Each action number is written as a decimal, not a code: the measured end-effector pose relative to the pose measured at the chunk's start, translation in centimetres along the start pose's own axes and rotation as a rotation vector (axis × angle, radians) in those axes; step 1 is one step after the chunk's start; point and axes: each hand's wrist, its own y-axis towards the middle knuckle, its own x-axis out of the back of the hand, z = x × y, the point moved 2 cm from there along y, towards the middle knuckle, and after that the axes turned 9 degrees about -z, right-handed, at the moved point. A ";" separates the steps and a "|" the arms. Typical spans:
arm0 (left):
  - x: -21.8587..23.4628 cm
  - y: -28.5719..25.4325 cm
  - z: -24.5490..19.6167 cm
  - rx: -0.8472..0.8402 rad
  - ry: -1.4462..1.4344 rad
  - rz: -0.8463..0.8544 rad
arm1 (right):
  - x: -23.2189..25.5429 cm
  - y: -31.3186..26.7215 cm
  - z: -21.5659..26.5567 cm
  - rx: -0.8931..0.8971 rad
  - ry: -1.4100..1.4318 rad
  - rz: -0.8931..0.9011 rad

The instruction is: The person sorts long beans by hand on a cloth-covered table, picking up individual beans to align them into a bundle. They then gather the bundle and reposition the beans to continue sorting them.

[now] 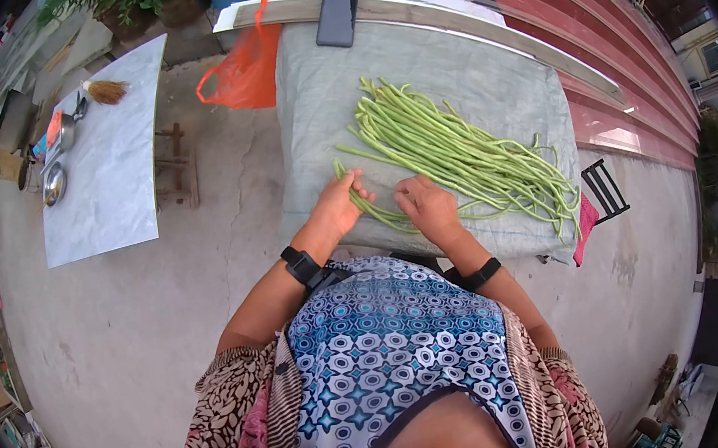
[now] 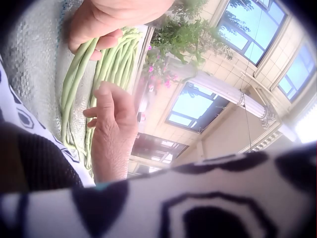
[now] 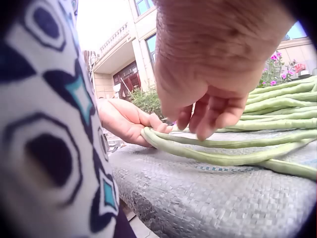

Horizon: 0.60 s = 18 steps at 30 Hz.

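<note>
A large pile of long green beans [image 1: 466, 150] lies across the grey woven sheet [image 1: 306, 71]. At the sheet's near edge the left hand [image 1: 343, 201] grips a few long beans [image 1: 389, 216], which bend away toward the right. The right hand [image 1: 430, 209] hovers close beside it, fingers loosely bent and holding nothing visible. In the left wrist view the left hand [image 2: 116, 17] has its fingers around the beans [image 2: 74, 82], with the right hand [image 2: 115, 129] near them. The right wrist view shows the right hand [image 3: 208, 74] above the held beans [image 3: 208, 156].
A phone [image 1: 337, 18] lies at the sheet's far edge, beside a long board [image 1: 442, 24]. An orange plastic bag [image 1: 249, 73] hangs at the far left corner. Further left stands a pale table [image 1: 113, 163] with a small brush [image 1: 105, 92] and metal bowls. Red steps rise at right.
</note>
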 end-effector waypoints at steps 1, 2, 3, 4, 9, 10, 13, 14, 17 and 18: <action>-0.1 -0.2 -0.1 0.009 -0.015 -0.024 | 0.2 0.3 -0.5 0.006 -0.092 -0.087; -0.2 -0.4 -0.2 0.017 -0.030 -0.048 | 0.2 0.7 -1.4 0.013 -0.183 -0.174; 0.1 -0.1 0.0 0.007 -0.013 -0.037 | 0.2 1.0 -2.0 0.019 -0.273 -0.260; 0.6 0.5 0.3 -0.003 0.004 -0.028 | -0.3 1.1 -3.0 -0.058 -0.295 -0.195; -0.4 -0.8 0.2 -0.069 0.130 -0.058 | -0.9 1.3 -3.3 -0.067 -0.388 -0.168; -0.3 -0.7 0.3 -0.084 0.136 -0.033 | -0.7 1.4 -3.2 0.013 -0.386 -0.233; -0.2 -0.8 0.4 -0.108 0.121 0.039 | -0.4 0.9 -1.8 0.033 -0.281 -0.245; -0.1 -0.9 0.5 -0.109 0.112 0.063 | -0.5 0.4 -1.2 -0.019 -0.216 -0.189; 0.0 -0.6 0.8 -0.091 0.045 0.058 | -1.0 -1.0 -0.1 -0.081 -0.089 -0.061; -0.2 -0.9 0.8 -0.099 0.016 0.056 | -1.3 -1.4 -0.2 -0.038 -0.091 -0.045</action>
